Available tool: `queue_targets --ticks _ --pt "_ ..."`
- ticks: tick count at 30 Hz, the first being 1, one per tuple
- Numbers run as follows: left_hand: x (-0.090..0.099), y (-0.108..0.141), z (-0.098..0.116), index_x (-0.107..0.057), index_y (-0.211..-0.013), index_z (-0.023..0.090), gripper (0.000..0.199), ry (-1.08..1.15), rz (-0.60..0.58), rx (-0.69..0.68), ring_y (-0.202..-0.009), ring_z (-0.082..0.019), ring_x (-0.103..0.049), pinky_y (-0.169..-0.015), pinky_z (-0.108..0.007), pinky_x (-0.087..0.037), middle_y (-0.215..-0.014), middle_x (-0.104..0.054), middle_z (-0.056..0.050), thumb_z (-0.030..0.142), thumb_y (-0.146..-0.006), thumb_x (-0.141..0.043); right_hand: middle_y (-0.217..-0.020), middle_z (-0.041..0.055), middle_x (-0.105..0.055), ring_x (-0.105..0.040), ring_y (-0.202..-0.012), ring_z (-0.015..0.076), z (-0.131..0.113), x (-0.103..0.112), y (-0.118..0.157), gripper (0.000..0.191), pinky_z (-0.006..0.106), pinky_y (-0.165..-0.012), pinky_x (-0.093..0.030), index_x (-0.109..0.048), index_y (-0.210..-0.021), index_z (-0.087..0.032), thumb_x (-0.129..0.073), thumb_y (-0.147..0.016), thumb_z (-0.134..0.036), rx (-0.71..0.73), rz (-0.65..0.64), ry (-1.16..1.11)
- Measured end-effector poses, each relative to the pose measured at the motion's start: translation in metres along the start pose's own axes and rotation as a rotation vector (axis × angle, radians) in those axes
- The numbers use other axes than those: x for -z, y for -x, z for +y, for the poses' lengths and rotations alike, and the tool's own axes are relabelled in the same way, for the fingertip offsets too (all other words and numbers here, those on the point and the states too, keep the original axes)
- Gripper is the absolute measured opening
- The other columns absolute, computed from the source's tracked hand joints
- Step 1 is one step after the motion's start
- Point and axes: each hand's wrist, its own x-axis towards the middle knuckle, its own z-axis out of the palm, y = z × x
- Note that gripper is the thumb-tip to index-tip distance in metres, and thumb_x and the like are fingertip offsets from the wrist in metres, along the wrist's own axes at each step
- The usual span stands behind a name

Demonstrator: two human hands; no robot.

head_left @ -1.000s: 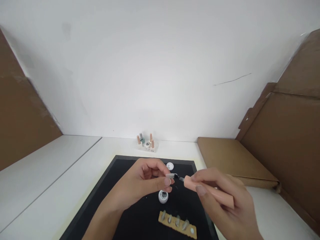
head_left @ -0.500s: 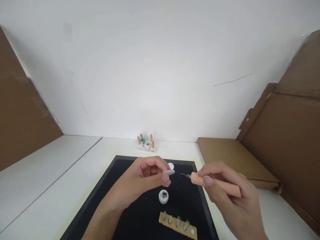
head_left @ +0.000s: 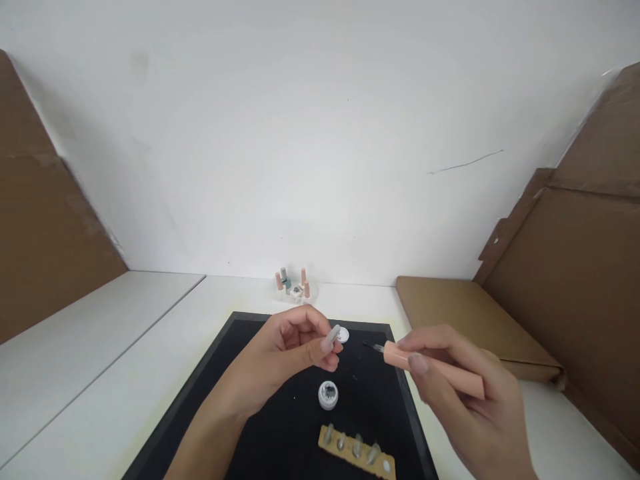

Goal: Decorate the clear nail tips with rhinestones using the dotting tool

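Between the thumb and fingers of my left hand (head_left: 280, 363) is a pale false nail (head_left: 333, 333), its tip pointing up and to the right. My right hand (head_left: 465, 393) grips a nail polish brush by its peach handle (head_left: 435, 370). The dark bristles (head_left: 373, 345) point left toward the false nail, with a gap between them. Below my left hand an open white jar (head_left: 328, 395) with silvery contents stands on the black mat (head_left: 280, 427). Nearer to me lies a tan strip (head_left: 356, 451) bearing several greyish false nails. A white lid (head_left: 343, 335) lies behind my left fingertips.
Near the wall, a clear holder (head_left: 295, 295) carries several small bottles with peach and grey caps. A flat cardboard box (head_left: 465, 320) lies on the white table at the right. Cardboard panels (head_left: 590, 280) stand at both sides.
My left hand has turned the false nail from nearly level to tilted upward, shifting slightly left. My right hand holds the brush in almost the same place.
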Motion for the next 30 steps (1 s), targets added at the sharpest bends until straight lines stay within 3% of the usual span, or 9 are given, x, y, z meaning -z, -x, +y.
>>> queue_targets --ticks 6,9,12,16,20,25,30 --pt "0.001 0.0 0.0 -0.067 -0.074 0.015 0.015 0.0 0.02 0.017 -0.068 -0.011 -0.065 -0.07 -0.024 -0.053 -0.078 -0.07 -0.002 0.024 -0.074 -0.078 -0.05 -0.0063 -0.058 -0.042 -0.036 0.0086 -0.002 0.0 0.0 0.01 0.019 -0.034 -0.031 -0.061 -0.078 -0.024 -0.055 -0.086 -0.022 0.002 -0.003 -0.006" --pt "0.001 0.0 0.0 -0.068 -0.071 0.015 0.014 -0.018 0.031 0.01 -0.067 -0.011 -0.064 -0.069 -0.024 -0.052 -0.075 -0.07 -0.002 0.022 -0.072 -0.079 -0.049 -0.0056 -0.056 -0.041 -0.037 0.0088 -0.001 0.0 -0.002 0.013 0.02 -0.036 -0.033 -0.06 -0.077 -0.022 -0.053 -0.088 -0.025 -0.034 -0.071 0.02" --pt "0.001 0.001 0.003 -0.068 -0.07 0.015 0.012 -0.027 0.046 -0.009 -0.066 -0.011 -0.063 -0.067 -0.023 -0.051 -0.074 -0.069 -0.002 0.02 -0.071 -0.079 -0.05 -0.0045 -0.053 -0.04 -0.042 0.0093 0.005 0.0 -0.006 0.018 0.02 -0.038 -0.032 -0.06 -0.076 -0.021 -0.051 -0.089 -0.027 -0.115 -0.238 0.057" --pt "0.002 0.001 0.006 -0.071 -0.074 0.016 0.009 -0.043 0.071 -0.031 -0.066 -0.011 -0.062 -0.066 -0.021 -0.05 -0.07 -0.068 0.0 0.02 -0.071 -0.079 -0.049 -0.0077 -0.04 -0.033 -0.045 0.0092 0.024 -0.006 -0.015 0.016 0.02 -0.042 -0.023 -0.057 -0.079 -0.021 -0.046 -0.09 -0.025 -0.3 -0.565 0.119" --pt "0.004 0.002 0.008 -0.074 -0.073 0.017 0.005 -0.055 0.063 -0.056 -0.066 -0.01 -0.061 -0.067 -0.02 -0.05 -0.069 -0.068 0.0 0.021 -0.073 -0.077 -0.063 -0.0055 -0.05 -0.039 -0.053 0.0084 0.046 -0.016 -0.018 0.015 0.02 -0.049 -0.025 -0.058 -0.083 -0.02 -0.044 -0.087 -0.016 -0.272 -0.892 0.202" --pt "0.007 0.002 0.008 -0.074 -0.072 0.017 0.005 -0.062 0.087 -0.064 -0.067 -0.011 -0.062 -0.067 -0.022 -0.051 -0.071 -0.069 -0.001 0.019 -0.072 -0.078 -0.062 -0.0047 -0.057 -0.046 -0.054 0.0092 0.071 -0.031 -0.014 0.015 0.02 -0.051 -0.03 -0.063 -0.082 -0.019 -0.052 -0.077 -0.012 -0.264 -1.142 0.176" --pt "0.01 0.002 0.009 -0.074 -0.073 0.017 0.004 -0.038 0.047 -0.072 -0.068 -0.01 -0.063 -0.068 -0.02 -0.052 -0.076 -0.071 0.0 0.018 -0.072 -0.079 -0.071 -0.0015 -0.066 -0.054 -0.059 0.0111 0.087 -0.045 -0.009 0.023 0.02 -0.055 -0.036 -0.067 -0.088 -0.018 -0.051 -0.074 -0.01 -0.308 -1.301 0.177"
